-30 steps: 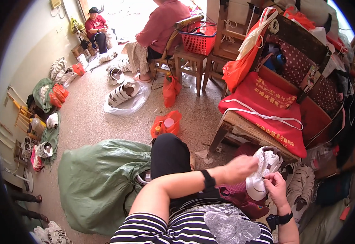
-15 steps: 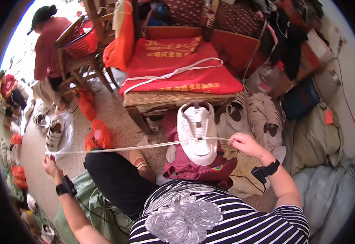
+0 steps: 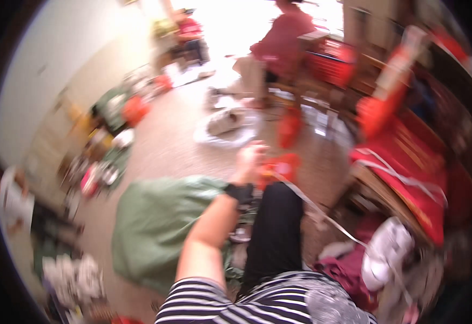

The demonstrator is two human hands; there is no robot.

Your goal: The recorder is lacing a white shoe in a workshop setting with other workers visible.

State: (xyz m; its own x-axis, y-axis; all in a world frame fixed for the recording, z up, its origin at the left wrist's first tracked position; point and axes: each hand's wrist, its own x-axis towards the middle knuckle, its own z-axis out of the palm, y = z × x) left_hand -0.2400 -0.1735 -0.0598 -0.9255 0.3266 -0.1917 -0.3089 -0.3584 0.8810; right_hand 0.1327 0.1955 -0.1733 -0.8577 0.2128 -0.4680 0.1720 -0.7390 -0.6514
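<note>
A white shoe sits at the lower right, blurred by motion, on dark red cloth. From it a long white shoelace stretches to the upper left over my black-clad knee. My left hand is held out ahead with its fingers closed on the lace's far end. Another length of lace runs from the shoe toward the lower right rim. There only the smeared fingertips of my right hand show, at the end of that length; the rest of the hand is hidden.
A wooden stool under a red cloth, with another white lace on it, stands right. A green sack lies left, red bags ahead, shoes on clear plastic beyond. People are at the back and far left.
The view has swung left, so the shoe and stool now appear farther right. My left hand still holds the stretched lace; my right hand has slipped almost out of the picture.
</note>
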